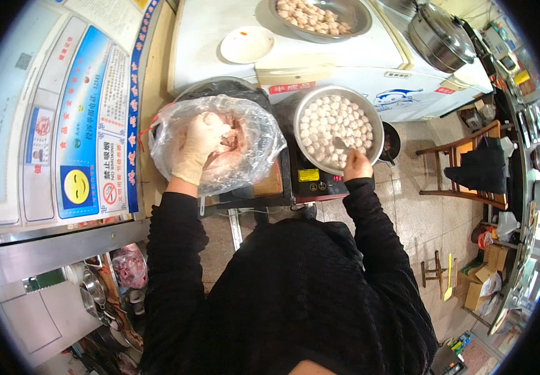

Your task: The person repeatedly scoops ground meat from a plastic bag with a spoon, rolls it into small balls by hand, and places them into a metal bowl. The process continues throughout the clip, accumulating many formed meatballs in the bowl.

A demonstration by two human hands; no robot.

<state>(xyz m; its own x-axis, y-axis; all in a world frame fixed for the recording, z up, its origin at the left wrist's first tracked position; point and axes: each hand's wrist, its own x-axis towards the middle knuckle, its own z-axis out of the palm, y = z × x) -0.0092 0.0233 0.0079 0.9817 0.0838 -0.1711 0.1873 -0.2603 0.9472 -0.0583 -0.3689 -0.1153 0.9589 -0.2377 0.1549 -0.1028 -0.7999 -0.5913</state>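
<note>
My left hand [199, 140], in a pale disposable glove, is closed around raw meat paste, some of it bulging at the top of the fist. It is over a clear plastic bag [263, 164] lining a container, with pink minced meat [234, 150] inside. My bare right hand [357, 165] holds a metal spoon [340, 142] over a round metal pot [299, 152]. Many pale meatballs [333, 115] float in the pot's liquid. Under the pot is a black induction cooker [319, 187] with a lit display.
Behind the pot stands a white chest freezer [335, 58] bearing a metal bowl of meatballs [316, 21], a white plate [247, 45] and a lidded steamer pot [441, 37]. A dark pan [392, 140] is right of the cooker. A wooden chair [467, 164] stands farther right; a printed board [87, 117] fills the left.
</note>
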